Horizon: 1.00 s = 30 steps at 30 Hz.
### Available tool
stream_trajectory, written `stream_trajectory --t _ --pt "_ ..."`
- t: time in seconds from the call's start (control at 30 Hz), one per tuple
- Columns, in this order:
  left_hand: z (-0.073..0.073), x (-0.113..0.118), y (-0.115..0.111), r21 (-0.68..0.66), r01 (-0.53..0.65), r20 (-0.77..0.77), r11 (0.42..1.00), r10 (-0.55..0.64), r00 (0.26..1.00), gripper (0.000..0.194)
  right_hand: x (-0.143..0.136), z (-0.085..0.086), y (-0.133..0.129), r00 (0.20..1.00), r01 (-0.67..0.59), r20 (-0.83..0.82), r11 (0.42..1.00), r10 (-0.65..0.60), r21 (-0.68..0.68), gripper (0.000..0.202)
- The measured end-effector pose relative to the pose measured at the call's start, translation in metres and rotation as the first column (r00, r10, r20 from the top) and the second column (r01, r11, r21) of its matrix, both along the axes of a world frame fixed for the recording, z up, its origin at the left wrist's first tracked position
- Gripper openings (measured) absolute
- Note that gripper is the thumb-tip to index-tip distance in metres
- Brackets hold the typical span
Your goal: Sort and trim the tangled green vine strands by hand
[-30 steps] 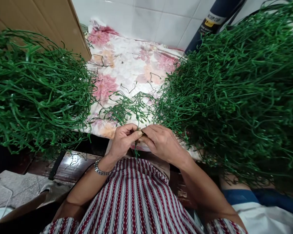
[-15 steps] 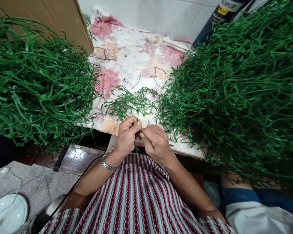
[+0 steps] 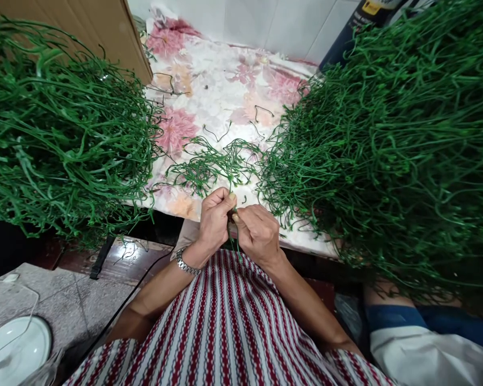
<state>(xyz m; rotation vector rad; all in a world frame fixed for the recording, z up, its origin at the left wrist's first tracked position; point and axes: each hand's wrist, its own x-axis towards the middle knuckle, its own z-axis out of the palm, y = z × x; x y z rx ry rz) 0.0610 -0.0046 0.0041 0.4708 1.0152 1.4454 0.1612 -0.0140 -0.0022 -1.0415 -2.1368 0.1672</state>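
Observation:
Close together at the table's front edge, both hands pinch thin green plastic stems. My left hand (image 3: 215, 220), with a metal watch at its wrist, holds a green stem (image 3: 231, 185) between thumb and fingertips. Against it, my right hand (image 3: 260, 233) is closed on the same stem or one joined to it; the fingers hide the exact spot. Thin stem ends (image 3: 239, 249) hang below the hands. Just beyond lies a small loose bunch of green stems (image 3: 209, 163) with branching tips.
A big heap of green stems (image 3: 64, 139) fills the left, before a cardboard box (image 3: 100, 37). Another large heap (image 3: 386, 150) covers the right, near a dark vacuum cup box (image 3: 358, 35). The floral tablecloth (image 3: 221, 75) reaches a tiled wall. A person's leg (image 3: 402, 321) shows lower right.
Both hands have shifted slightly to the right and stay pinched together. More of the hanging stem ends now shows beneath them. The view has tilted slightly.

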Motion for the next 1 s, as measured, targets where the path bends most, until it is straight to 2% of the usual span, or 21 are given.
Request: stream_trajectory --t 0.13,0.23,0.33,0.43,0.5,0.57,0.67,0.77,0.87,1.0 --pt "-0.002 0.001 0.001 0.003 0.027 -0.018 1.000 -0.027 0.999 0.039 0.002 -0.001 0.000 1.000 0.025 -0.011 0.998 -0.026 -0.055 0.028" --pt "-0.006 -0.003 0.001 0.076 0.053 -0.141 0.996 -0.042 0.989 0.039 0.006 0.001 0.004 0.998 -0.011 -0.063 0.976 -0.003 -0.219 0.028" --pt "-0.010 -0.011 0.000 0.155 0.123 -0.309 0.980 -0.070 0.948 0.036 0.014 0.007 0.010 0.992 -0.112 -0.096 0.894 0.078 -0.433 0.025" --pt "-0.012 -0.017 -0.002 0.165 0.208 -0.358 0.964 -0.138 0.924 0.035 0.020 0.011 0.015 0.981 -0.191 -0.092 0.828 0.169 -0.527 0.026" --pt "-0.011 -0.017 -0.003 0.155 0.211 -0.310 0.965 -0.155 0.938 0.036 0.020 0.010 0.017 0.971 -0.235 -0.093 0.843 0.218 -0.484 0.027" --pt "-0.008 -0.013 -0.005 0.135 0.155 -0.219 0.979 -0.123 0.968 0.038 0.016 0.007 0.017 0.971 -0.238 -0.081 0.908 0.223 -0.346 0.029" --pt "-0.004 -0.005 -0.004 0.084 0.059 -0.076 0.995 -0.053 0.996 0.040 0.007 -0.001 0.017 0.994 -0.109 -0.030 0.992 0.107 -0.070 0.031" --pt "-0.004 0.000 0.000 0.036 0.010 -0.010 0.999 -0.009 1.000 0.039 -0.001 -0.010 0.016 1.000 0.011 0.013 0.995 -0.013 0.097 0.030" --pt "-0.003 -0.001 0.009 -0.006 -0.024 0.013 1.000 0.025 1.000 0.034 -0.006 -0.014 0.012 1.000 -0.023 0.023 0.990 0.020 0.140 0.028" --pt "0.000 -0.008 0.017 0.049 0.004 -0.024 0.999 -0.003 1.000 0.028 -0.002 -0.008 0.008 0.994 -0.089 -0.059 0.994 0.092 0.059 0.026"
